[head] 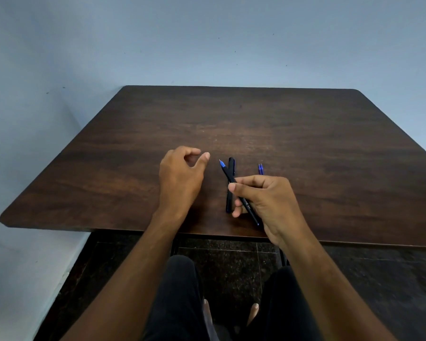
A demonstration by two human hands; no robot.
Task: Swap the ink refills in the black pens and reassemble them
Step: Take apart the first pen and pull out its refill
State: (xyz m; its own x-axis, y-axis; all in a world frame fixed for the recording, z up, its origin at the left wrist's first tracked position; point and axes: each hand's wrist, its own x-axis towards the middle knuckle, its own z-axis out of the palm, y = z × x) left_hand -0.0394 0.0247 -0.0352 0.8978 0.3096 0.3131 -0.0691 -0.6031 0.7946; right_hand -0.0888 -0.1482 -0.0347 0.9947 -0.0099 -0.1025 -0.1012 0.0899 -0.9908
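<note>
dark wood table (305, 143), capped pen (231, 168), spare refills (260, 168) behind right hand (263, 200)

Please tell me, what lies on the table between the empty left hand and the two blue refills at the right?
In the head view, two black pens lie between the left hand and the refills: the capped pen on the table, and the uncapped pen gripped by the right hand.

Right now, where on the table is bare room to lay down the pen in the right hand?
Bare wood lies left of the left hand, across the far half of the table, and right of the spare refills. It is crowded between the hands: the capped pen lies under the held pen.
</note>
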